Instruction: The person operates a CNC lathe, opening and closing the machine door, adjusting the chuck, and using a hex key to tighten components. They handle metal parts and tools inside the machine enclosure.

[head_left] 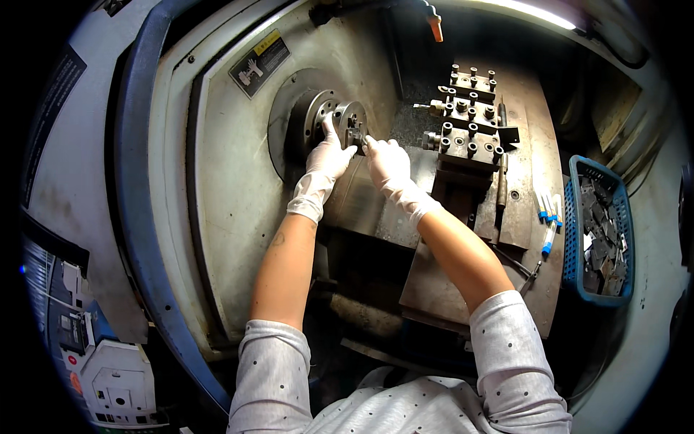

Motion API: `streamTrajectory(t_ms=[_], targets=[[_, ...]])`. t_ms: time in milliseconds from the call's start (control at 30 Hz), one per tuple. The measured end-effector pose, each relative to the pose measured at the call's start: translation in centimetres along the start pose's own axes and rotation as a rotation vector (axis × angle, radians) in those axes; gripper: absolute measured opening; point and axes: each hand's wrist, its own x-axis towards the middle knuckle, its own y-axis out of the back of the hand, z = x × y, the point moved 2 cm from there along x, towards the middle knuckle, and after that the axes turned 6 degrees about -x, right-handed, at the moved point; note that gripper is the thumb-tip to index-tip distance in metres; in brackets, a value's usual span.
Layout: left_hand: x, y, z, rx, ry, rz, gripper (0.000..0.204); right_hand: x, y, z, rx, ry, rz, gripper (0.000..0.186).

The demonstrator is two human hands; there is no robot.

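A metal lathe chuck (pixel 313 108) with a round fixture (pixel 350 113) on its face projects from the machine's left wall. My gloved left hand (pixel 325 158) grips the fixture from below, one digit raised along its side and another at a small metal block (pixel 354 134) on the front. My gloved right hand (pixel 387 165) is closed at the fixture's right, its fingertips pinched beside the block; what they hold is too small to make out.
Tool blocks (pixel 466 145) with bolts stand on the slide (pixel 524 181) at the right, beside blue-tipped tubes (pixel 549 228). A blue basket (pixel 571 239) of metal plates sits farther right. An orange-handled nozzle (pixel 436 27) hangs above; a blue door edge (pixel 134 181) curves at left.
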Motion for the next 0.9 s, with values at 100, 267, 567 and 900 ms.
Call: streamTrajectory(t_ms=[100, 267, 567, 900], targets=[[0.2, -0.3, -0.4, 0.002, -0.023, 0.02, 0.08, 0.0, -0.3, 0.0, 0.172, -0.053, -0.016, 0.022], [-0.3, -0.1, 0.2, 0.026, -0.017, 0.02, 0.08, 0.7, -1.0, 1.0, 0.384, -0.141, 0.017, 0.023], [-0.2, -0.1, 0.0, 0.046, -0.016, 0.007, 0.081, 0.3, -1.4, 0.5, 0.321, -0.093, 0.075, 0.022], [-0.4, 0.2, 0.3, 0.037, 0.009, -0.022, 0.079, 0.0, 1.3, -1.5, 1.249, -0.624, -0.179, 0.034]])
